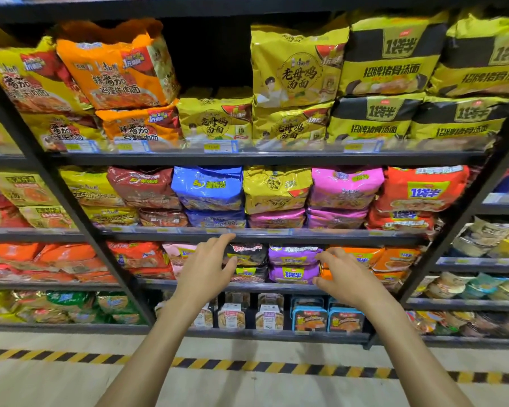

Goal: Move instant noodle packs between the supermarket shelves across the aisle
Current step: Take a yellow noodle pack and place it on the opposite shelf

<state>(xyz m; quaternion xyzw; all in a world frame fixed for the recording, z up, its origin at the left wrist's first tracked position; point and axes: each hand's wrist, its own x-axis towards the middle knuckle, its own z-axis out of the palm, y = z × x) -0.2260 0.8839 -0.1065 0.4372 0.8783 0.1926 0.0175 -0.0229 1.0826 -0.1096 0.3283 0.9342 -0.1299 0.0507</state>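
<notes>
1. The instant noodle packs nearest my reach sit on the third shelf [247, 287]. A black pack [247, 254] lies on top of another pack. Just beside it on the right are two purple packs [294, 255], one on the other. None is lifted.
2. The left hand [207, 265] is extended with its fingers [221, 240] spread and released, grasping nothing. Its thumb is at the black pack's left edge; I cannot tell whether it touches.
3. The right hand [346, 274] is likewise released and empty. Its fingertips are at the right edge of the purple packs, in front of the orange packs [394, 258].
4. Progress, as I judge it: this is the reach before a pick. No pack is in hand and none is in transit. Grasping, lifting, turning across the aisle and placing on the opposite shelf all remain. The opposite shelf is not in view, so I cannot say how many packs are already across.
5. Surroundings: full tiers of packs above, boxed noodles [231, 315] on the tier below, and yellow-black hazard tape [247, 367] on the floor.
</notes>
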